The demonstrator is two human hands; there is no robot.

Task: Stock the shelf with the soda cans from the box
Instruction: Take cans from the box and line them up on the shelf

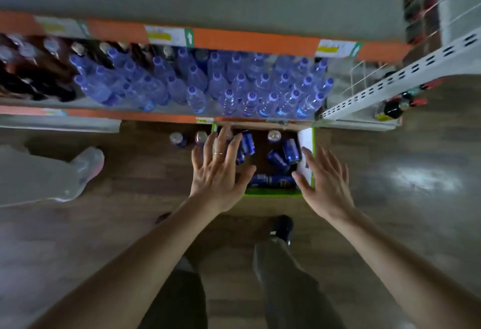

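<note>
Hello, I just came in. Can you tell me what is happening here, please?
A person stands over an open box on the floor in front of a store shelf and reaches down with both hands spread. The left hand and the right hand hold nothing yet. Blue soda cans lie loose in the box, and two more cans stand on the floor beside it. The shelf above holds water bottles.

There is one view only, from the person's head. It looks steeply down and a little forward, wide-angle, at the floor [390, 198], the box [273, 192] near below and the shelf [234, 42] edge at the top.
</note>
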